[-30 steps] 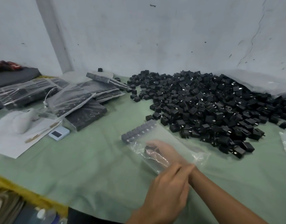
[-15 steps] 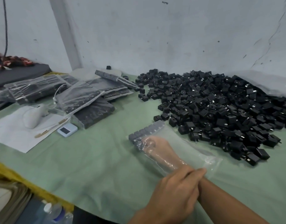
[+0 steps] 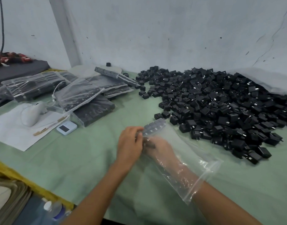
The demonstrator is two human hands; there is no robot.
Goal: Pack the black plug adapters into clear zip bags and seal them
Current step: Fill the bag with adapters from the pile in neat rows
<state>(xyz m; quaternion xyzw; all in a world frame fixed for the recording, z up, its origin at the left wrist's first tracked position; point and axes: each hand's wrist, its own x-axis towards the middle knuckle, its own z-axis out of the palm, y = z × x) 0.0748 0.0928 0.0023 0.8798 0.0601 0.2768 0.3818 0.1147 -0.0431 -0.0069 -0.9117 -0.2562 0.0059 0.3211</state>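
A clear zip bag (image 3: 189, 153) lies on the green cloth in front of me, its mouth at my right wrist. A row of black plug adapters (image 3: 155, 125) lines its far end. My right hand (image 3: 160, 149) is deep inside the bag, and its fingers are curled round a few dark adapters (image 3: 149, 145). Outside the bag, my left hand (image 3: 129, 143) pinches the bag's far left corner beside that row. A big heap of loose black adapters (image 3: 220, 108) lies just right of the bag.
Several filled zip bags (image 3: 78, 95) are stacked at the back left. A white mouse (image 3: 32, 115), a sheet of paper (image 3: 9, 132) and a small white device (image 3: 66, 128) lie to the left. A water bottle (image 3: 53, 210) stands below the table's yellow edge.
My left hand left my right wrist at the bag's mouth and moved forward to the bag's far end. My right hand stays inside the bag.
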